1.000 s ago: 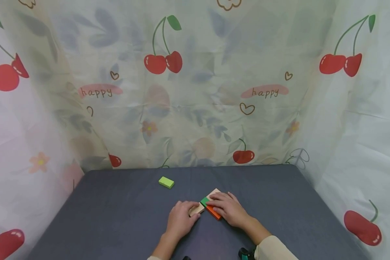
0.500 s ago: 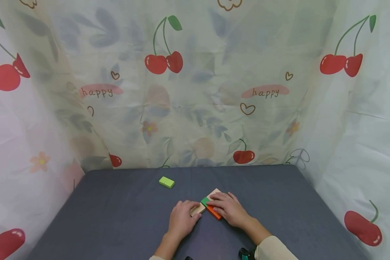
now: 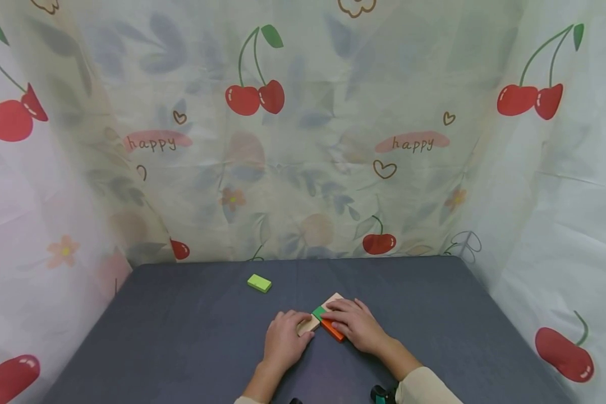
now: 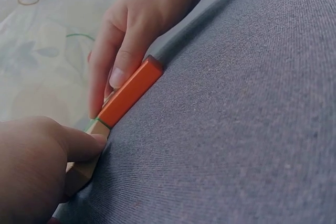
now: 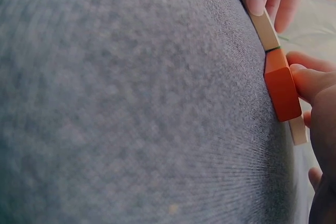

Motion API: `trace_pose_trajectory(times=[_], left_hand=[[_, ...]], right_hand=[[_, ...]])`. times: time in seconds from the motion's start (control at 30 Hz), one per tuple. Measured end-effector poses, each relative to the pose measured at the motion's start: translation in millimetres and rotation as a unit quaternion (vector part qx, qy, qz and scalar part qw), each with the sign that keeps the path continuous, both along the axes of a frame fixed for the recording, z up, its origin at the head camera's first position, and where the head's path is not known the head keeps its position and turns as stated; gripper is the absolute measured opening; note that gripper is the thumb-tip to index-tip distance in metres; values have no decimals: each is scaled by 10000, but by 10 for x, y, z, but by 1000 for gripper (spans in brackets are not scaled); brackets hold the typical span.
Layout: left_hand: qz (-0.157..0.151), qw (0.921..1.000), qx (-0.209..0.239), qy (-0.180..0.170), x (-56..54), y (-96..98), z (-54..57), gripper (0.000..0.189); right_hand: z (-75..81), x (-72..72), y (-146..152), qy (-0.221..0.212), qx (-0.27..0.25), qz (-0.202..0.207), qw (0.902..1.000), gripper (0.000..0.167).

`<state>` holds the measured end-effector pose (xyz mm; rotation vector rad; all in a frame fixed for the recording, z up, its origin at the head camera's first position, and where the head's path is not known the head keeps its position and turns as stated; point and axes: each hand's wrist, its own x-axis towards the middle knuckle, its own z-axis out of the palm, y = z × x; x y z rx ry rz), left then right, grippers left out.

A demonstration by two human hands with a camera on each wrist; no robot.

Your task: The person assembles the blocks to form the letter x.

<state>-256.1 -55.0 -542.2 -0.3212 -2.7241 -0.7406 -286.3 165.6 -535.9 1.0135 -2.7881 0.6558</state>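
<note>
In the head view my left hand [image 3: 284, 340] pinches a plain wooden block [image 3: 308, 325] between thumb and fingers. The block's far end touches a small green block [image 3: 318, 311]. My right hand [image 3: 357, 325] lies over the joined blocks, its fingertips resting on the green block, an orange block [image 3: 332, 330] and a second pale wooden block [image 3: 334, 299]. In the left wrist view, the orange block [image 4: 131, 94] meets the wooden block [image 4: 80, 174] end to end at a thin green edge. The right wrist view has my right thumb [image 5: 307, 80] against the back of the orange block [image 5: 282, 88].
A lime-green block [image 3: 259, 283] lies alone farther back on the dark grey tabletop [image 3: 192, 325], left of the hands. A cherry-printed curtain [image 3: 303, 168] encloses the table at the back and both sides.
My left hand has slid slightly to the right with the wooden block, bringing it up close against the green one. The right hand and the other blocks have stayed put.
</note>
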Motion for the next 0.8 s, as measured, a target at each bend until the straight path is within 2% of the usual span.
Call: trace_pose_trajectory(times=[0.4,0.6,0.73,0.8], left_hand=[[39,10000,10,72,2,24,5,29],[31,10000,7,-27,0,25,7,29],[-134,9997,110,-142,-2,-4,12,31],[-293,9987,297,-286,-4,-38,8,33]], right_hand=[[0,-1,-1,-3,-18,2,10000,32],[1,5,-2,6,-36,15,10000,32],[8,10,-1,32,-47,36,10000,31],[8,9,2,67,-57,63,9999,31]])
